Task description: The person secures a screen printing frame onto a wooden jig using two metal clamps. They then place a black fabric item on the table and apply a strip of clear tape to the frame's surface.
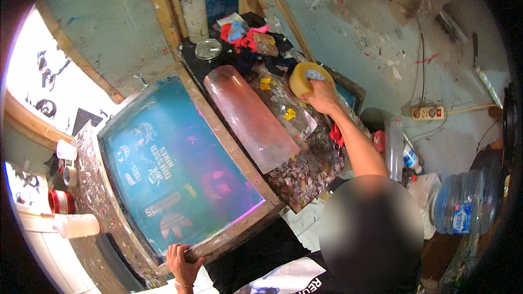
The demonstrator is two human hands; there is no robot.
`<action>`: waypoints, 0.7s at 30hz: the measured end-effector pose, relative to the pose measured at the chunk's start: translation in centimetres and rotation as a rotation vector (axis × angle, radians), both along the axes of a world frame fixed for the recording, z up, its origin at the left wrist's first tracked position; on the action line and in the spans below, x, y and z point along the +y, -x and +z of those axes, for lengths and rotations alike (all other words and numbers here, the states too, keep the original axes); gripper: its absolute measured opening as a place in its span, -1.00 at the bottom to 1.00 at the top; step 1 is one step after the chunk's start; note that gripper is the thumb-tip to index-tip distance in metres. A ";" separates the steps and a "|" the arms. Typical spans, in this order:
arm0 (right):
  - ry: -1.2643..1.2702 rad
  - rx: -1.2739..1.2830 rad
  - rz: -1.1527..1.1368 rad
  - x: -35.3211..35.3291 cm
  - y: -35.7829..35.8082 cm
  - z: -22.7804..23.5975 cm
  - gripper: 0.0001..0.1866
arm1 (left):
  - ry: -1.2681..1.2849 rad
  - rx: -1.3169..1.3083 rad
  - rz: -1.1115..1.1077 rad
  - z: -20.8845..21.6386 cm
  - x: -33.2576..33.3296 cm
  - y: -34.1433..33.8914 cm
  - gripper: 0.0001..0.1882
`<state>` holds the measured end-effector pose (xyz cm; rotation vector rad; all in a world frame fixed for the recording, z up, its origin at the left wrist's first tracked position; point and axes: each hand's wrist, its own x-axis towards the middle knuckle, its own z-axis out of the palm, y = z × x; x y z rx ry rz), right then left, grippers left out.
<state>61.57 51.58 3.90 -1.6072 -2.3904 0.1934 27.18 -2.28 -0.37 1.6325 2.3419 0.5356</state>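
Note:
A screen-printing frame (239,215) with blue-green mesh and pale lettering and logo shapes lies tilted on the left. My left hand (182,263), a bracelet at its wrist, curls its fingers over the frame's near edge. Across the bench, my right arm stretches out to a round yellow tub (298,80). The right hand (322,96) reaches over the tub's rim, its fingers closed about a crumpled grey-blue rag (314,75) inside. Between the frame and the tub runs a long, curved, reddish translucent sheet (248,117). A blurred patch covers my right upper arm.
Colourful rags (245,35), a round lid (208,49) and a white pump bottle (194,13) crowd the bench's far end. Yellow scraps (266,84) lie on its paint-crusted top. Cups and tape rolls (69,176) stand left; a large water bottle (466,204) and power strip (427,112) are right.

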 end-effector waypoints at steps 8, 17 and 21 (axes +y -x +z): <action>0.011 0.671 0.425 -11.9 -0.6 9.0 -0.42 | -0.369 -0.262 -0.076 12.3 6.3 -0.5 -0.51; 0.141 0.692 0.689 -29.2 2.6 7.5 -0.52 | -0.512 -0.997 -0.334 16.4 16.7 -6.0 -0.51; 0.153 0.554 0.800 -34.6 2.7 6.2 -0.65 | -0.265 -1.510 -0.220 13.0 11.2 -6.4 -0.47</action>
